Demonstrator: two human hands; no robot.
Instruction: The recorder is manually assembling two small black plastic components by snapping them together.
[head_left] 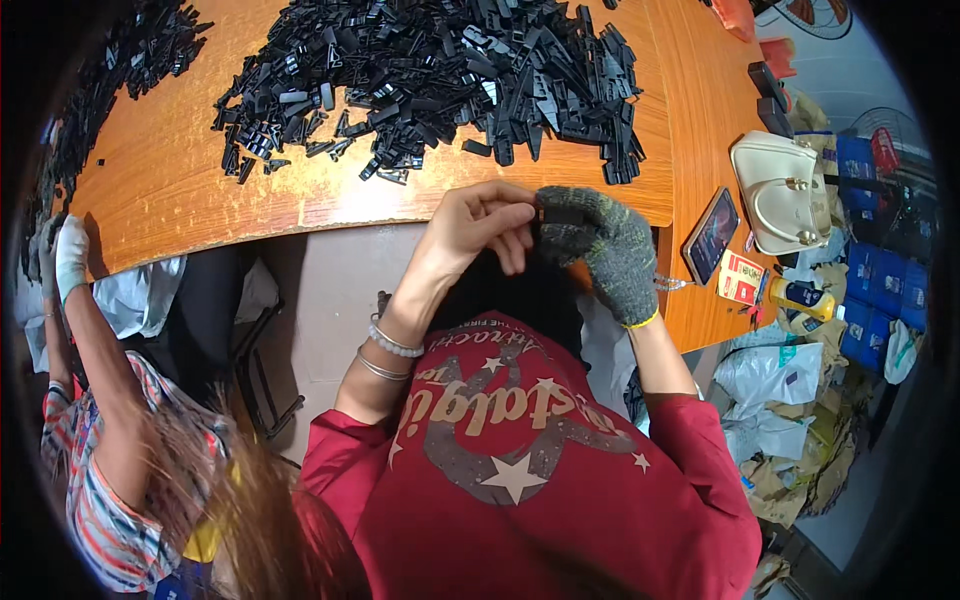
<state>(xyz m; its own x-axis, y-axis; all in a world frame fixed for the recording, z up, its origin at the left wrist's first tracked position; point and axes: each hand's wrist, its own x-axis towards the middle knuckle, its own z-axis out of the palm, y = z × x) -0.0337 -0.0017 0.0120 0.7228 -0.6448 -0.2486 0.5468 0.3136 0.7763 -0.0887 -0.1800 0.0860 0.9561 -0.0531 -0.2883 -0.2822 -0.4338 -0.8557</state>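
Two hands, bare left (478, 228) and gloved right (598, 243), pinch one black clip (560, 214) at the bench (180, 190) edge; a slip could drop it.

Illumination was bright and even. A glare patch lay on the orange table (340, 205) near its front edge. Shadow filled the space beneath. Fisheye distortion bent straight edges, and a dark vignette framed the view. Central focus was sharp.
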